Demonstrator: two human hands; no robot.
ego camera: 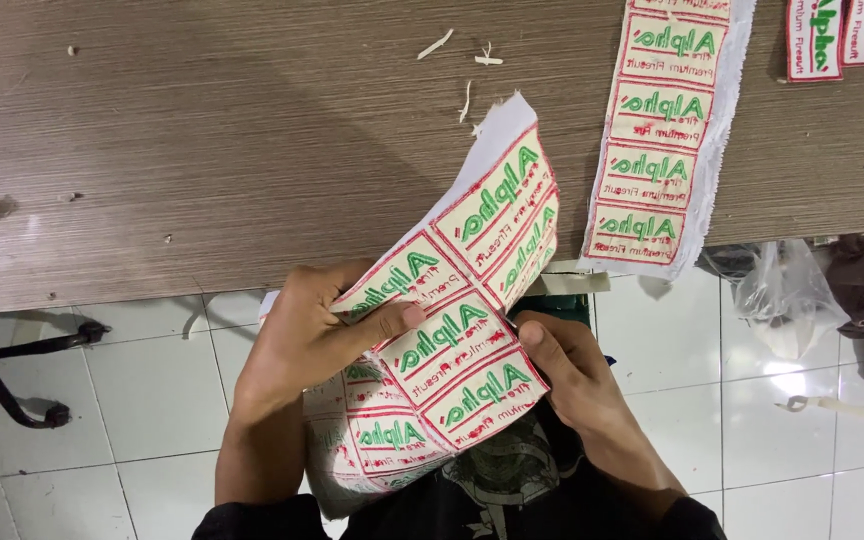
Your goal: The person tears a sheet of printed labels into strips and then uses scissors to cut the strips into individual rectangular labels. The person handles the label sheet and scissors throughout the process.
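Our left hand (302, 345) pinches the sheet of embroidered patches (452, 330), thumb pressed on its face, fingers closed behind. Our right hand (572, 375) grips its lower edge, fingers mostly hidden under the cloth. We hold it over the worktop (202, 150) edge; a patch strip (657, 140) lies beyond, cut off at top.
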